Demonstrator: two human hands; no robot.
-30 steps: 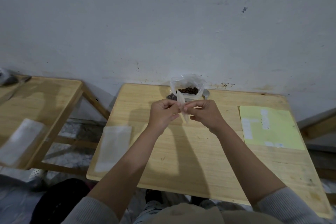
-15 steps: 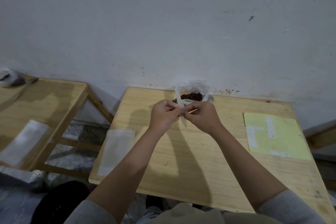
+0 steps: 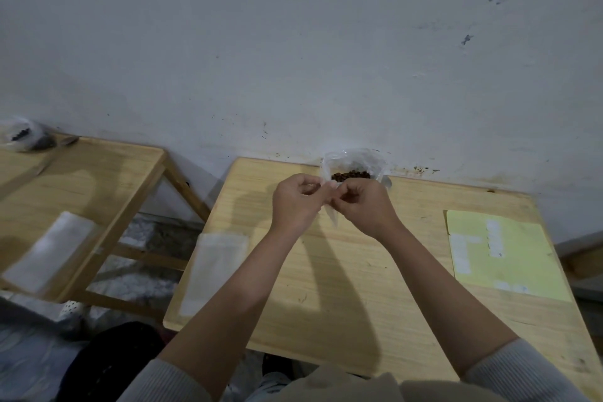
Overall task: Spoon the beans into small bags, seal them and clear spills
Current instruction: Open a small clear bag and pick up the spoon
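two tables (image 3: 326,271) (image 3: 81,179), two hands (image 3: 298,202) (image 3: 363,206), one yellow sheet (image 3: 522,258).

One head-worn camera looked forward and down from close above the near edge of the wooden table (image 3: 359,287), facing the far wall (image 3: 293,42); no second view existed.
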